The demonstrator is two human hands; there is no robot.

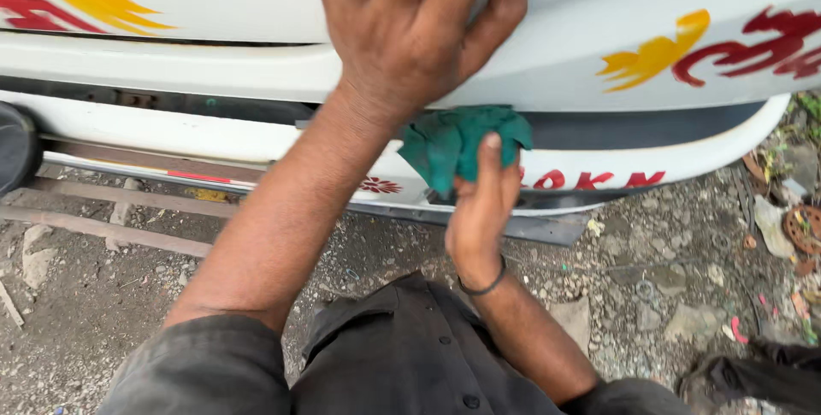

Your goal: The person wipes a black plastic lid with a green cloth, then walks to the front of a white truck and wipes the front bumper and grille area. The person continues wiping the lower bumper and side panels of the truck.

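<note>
- White vehicle body panel [214, 64] spans the frame from 9 to 3 o'clock; painted metal or plastic, rigid, likely slick under a palm; red and yellow painted motifs at 10 and 2 o'clock
- Gravel ground [650, 287] fills the lower half, loose stones and scraps toward 4 o'clock
- Dark metal strip [547, 229] runs under the panel's lower edge, just past 6 o'clock of the cloth
- Left hand [410, 30] at 12 o'clock, fingers spread flat, palm pressed on the panel; grasps nothing, looks like a brace
- Right hand [475, 218] near centre, fingers wrapped round the cloth with thumb up over it, dark band on the wrist
- Green cloth [457, 143] bunched at centre, pressed to the panel's lower edge just below the left hand; judged light, soft, limp, no breakage risk; best held in a wad as here, loose corners could snag on the strip
</note>
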